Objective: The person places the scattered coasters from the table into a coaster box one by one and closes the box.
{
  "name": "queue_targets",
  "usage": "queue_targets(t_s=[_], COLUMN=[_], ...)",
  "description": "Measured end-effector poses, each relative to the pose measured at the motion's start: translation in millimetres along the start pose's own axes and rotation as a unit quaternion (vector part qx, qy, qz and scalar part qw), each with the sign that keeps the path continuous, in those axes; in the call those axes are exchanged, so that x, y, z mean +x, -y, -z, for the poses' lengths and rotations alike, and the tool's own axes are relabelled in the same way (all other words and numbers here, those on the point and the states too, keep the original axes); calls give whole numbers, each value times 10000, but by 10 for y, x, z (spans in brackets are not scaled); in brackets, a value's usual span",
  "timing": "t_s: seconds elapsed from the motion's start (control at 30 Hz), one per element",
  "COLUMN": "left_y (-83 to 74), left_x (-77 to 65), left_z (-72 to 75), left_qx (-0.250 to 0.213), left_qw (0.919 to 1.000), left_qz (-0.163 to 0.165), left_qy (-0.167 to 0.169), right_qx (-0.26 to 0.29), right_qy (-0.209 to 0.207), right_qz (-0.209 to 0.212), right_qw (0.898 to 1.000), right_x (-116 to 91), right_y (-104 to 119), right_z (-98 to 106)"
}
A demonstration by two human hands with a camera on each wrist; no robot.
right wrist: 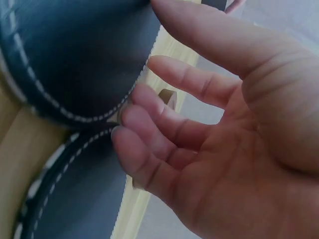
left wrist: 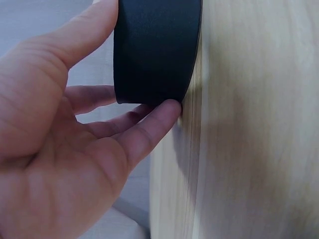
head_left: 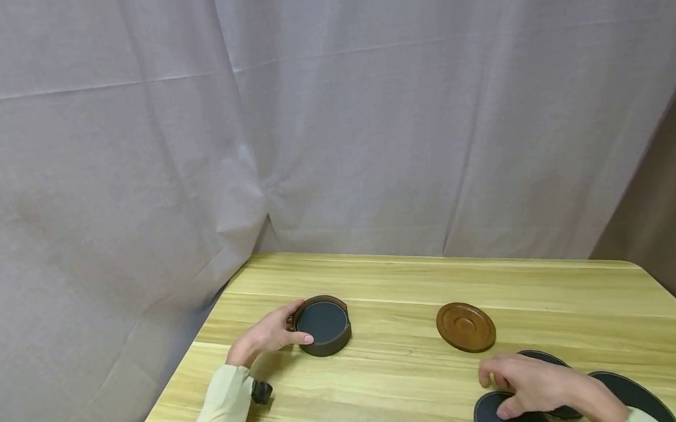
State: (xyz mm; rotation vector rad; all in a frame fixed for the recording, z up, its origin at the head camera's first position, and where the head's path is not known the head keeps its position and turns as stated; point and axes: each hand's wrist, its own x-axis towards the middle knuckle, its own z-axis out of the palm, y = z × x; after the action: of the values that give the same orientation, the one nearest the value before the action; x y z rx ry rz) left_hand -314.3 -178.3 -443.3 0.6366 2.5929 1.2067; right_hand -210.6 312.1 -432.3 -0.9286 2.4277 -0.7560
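On the left of the table, my left hand (head_left: 268, 333) grips a dark round coaster holder (head_left: 330, 347), its thumb over the near rim. A black round coaster (head_left: 323, 320) lies inside the holder. The left wrist view shows the holder's dark side wall (left wrist: 154, 55) between thumb and fingers. At the lower right, my right hand (head_left: 528, 381) hovers low over black stitched coasters, its fingers loosely bent. Its thumb is at the top of the nearest coaster (head_left: 504, 419); whether it touches cannot be told. Beside the hand lie another coaster (head_left: 544, 356) and a larger-looking one (head_left: 640, 399).
A brown wooden disc (head_left: 466, 327) with ringed grooves lies right of the table's middle. The wood-grain table (head_left: 384, 389) ends at a grey curtain (head_left: 368, 138) behind and at the left. A black band (head_left: 261, 391) is on the left wrist.
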Motion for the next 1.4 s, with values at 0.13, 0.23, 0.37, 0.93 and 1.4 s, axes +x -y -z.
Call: queue_targets(t_s=[0.13,0.23,0.37,0.93,1.4], left_y=[3,0,-2,10,13], left_x=[1,2,-3,3,2], left_z=[-9,-11,-9,-6,-9], left_qx=[-54,-119,-196,-229,-179], left_qw=[10000,9999,9998,9997,9998], left_qz=[-4,0,7,-25,3], left_qy=[27,47,40,7,-32], right_qx=[337,463,578,587,805], right_qy=[101,136,178,276,425], right_qz=[-17,-9,-35,-50,396], right_qw=[9994,9988,9982,9979,9951], right_x=[51,72,100,88,107], right_y=[1,-6,-21,22,90], right_z=[-4,-4,3,54,200])
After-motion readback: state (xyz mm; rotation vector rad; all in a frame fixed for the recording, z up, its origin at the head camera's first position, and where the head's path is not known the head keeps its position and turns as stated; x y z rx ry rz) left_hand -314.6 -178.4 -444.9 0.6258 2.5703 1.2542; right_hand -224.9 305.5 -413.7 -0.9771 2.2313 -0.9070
